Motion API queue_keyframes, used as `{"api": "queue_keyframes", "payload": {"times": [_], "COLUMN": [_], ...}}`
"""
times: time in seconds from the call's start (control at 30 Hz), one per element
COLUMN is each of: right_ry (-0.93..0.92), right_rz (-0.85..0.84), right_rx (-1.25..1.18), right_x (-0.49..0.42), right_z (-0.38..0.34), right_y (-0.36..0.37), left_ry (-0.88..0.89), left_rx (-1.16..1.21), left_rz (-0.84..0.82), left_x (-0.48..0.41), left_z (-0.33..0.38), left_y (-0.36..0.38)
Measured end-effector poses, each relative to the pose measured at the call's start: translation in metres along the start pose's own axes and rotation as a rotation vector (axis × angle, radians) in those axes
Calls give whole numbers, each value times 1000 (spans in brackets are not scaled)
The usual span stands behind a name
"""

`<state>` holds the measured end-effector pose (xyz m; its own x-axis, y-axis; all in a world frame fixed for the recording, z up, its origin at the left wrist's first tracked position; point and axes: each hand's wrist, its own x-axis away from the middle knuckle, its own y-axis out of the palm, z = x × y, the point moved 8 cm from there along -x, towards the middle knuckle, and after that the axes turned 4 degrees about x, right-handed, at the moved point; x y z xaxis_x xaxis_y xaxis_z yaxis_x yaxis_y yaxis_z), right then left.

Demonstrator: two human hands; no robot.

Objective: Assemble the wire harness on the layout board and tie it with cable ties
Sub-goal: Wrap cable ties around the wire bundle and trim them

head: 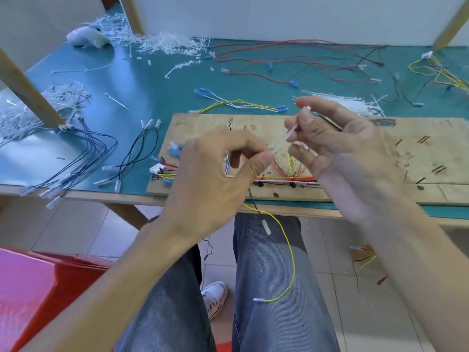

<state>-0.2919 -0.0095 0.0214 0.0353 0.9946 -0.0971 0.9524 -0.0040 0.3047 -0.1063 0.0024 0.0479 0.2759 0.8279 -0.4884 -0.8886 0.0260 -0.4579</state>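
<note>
A white cable tie point(288, 136) slants between my two hands above the plywood layout board point(416, 158). My left hand point(215, 171) pinches its lower end between thumb and forefinger. My right hand point(337, 148) pinches its upper part between thumb and forefinger, with the other fingers loosely spread. Under my hands the wire harness point(281, 177) of red, yellow and white wires runs along the board's near edge, with a white connector point(156, 168) at its left end. One yellow wire point(291, 252) hangs off the table over my lap.
Heaps of white cable ties point(172, 44) lie at the back and at the left point(30, 113) on the green table. Blue wires point(86, 148), black wires point(137, 151), red wires point(291, 59) and a yellow-white set point(241, 102) lie around the board. Wooden posts stand at the left point(28, 92).
</note>
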Motion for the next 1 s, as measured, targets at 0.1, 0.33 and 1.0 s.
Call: {"api": "queue_keyframes", "payload": {"times": [0.1, 0.33, 1.0], "right_ry": [-90, -298, -416], "right_rz": [95, 218, -50], "right_rx": [100, 579, 959], "right_x": [3, 0, -13], "right_z": [-2, -9, 21], "right_y": [-13, -23, 19], "left_ry": [43, 142, 83], "left_rx": [-98, -544, -404], "left_rz": [-27, -249, -248], "left_x": [13, 43, 42], "left_z": [-1, -10, -11], "left_y": [6, 18, 12]}}
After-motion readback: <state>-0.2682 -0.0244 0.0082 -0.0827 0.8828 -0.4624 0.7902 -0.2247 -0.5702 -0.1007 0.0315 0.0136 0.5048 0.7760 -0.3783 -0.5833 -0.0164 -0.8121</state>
